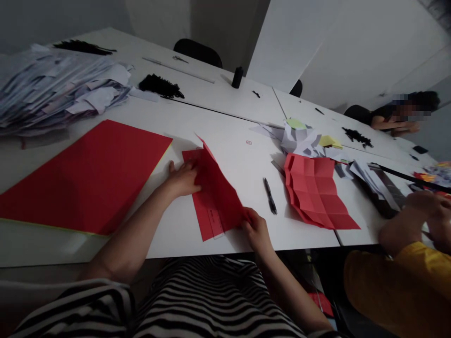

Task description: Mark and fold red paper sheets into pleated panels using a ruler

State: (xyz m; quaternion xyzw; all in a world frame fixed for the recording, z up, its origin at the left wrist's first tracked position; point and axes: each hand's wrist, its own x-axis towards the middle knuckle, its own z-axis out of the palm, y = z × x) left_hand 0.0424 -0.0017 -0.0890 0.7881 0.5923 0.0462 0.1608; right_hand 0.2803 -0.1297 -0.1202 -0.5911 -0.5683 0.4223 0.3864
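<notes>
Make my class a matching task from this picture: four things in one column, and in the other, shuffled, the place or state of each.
Things
1. Pen
2. Red paper on the right
3. Left hand
4. Right hand

Places and states
A. Pinches the near edge of the raised flap of the partly folded red sheet
B. Marked with a grid of creases
C. Rests on the left part of that sheet
D. Lies with red paper to either side

Pairs: 1-D, 2-B, 3-C, 4-A

A red paper sheet [221,192] lies partly folded on the table [243,164], one flap raised.
</notes>
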